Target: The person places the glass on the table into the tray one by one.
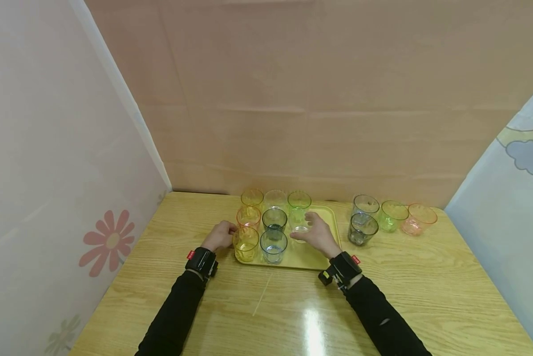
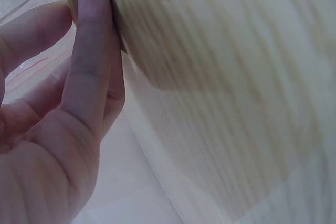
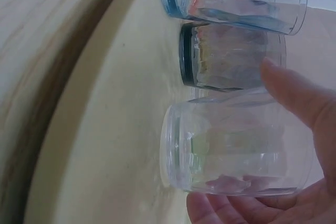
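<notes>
My right hand (image 1: 321, 234) curls round a clear glass (image 3: 236, 145) on the yellow tray (image 1: 302, 259), thumb on one side and fingers on the other. The glass's base is at the tray surface. Left of it stands a dark grey glass (image 1: 274, 220), and in front of that a blue glass (image 1: 273, 246). At the tray's left edge my left hand (image 1: 221, 235) pinches the rim between thumb and fingers, as the left wrist view shows. A yellow glass (image 1: 246, 244) and a red-orange glass (image 1: 248, 217) stand beside that hand.
Along the tray's back stand an orange glass (image 1: 252, 198), a clear glass (image 1: 275, 199) and a green glass (image 1: 299, 199). Right of the tray are a dark grey glass (image 1: 363, 229), a bluish glass (image 1: 366, 203), a green glass (image 1: 393, 215) and a pink glass (image 1: 420, 219).
</notes>
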Motion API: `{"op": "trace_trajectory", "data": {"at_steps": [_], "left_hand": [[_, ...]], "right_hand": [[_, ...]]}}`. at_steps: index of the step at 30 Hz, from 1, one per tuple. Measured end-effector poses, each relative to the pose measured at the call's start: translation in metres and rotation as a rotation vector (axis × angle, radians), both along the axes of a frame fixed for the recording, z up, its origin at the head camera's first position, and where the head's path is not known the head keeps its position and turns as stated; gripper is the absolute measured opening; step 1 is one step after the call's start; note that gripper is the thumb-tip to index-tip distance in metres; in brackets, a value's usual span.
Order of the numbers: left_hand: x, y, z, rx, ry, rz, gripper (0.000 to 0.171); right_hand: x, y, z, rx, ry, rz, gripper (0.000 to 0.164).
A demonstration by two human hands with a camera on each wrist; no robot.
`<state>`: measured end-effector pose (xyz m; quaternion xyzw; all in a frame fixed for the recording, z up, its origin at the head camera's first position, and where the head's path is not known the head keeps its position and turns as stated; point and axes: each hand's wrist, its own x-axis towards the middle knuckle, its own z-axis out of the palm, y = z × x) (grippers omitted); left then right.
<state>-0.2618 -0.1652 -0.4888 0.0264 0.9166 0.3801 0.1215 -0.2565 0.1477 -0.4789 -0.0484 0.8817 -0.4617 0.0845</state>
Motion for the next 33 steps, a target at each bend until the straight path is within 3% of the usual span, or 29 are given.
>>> {"op": "trace_trajectory", "data": {"at_steps": [25, 33], "left_hand": [[-0.0029, -0.0013, -0.0029, 0.008, -0.007, 0.006, 0.023], [-0.0009, 0.0000, -0.0020, 0.012, -0.010, 0.009, 0.025]], "right_hand": [[-0.0042, -0.0048, -0.0030, 0.022, 0.018, -0.013, 0.094], [0.0002, 0.0000, 0.0006, 0.055, 0.024, 0.003, 0.106]]}}
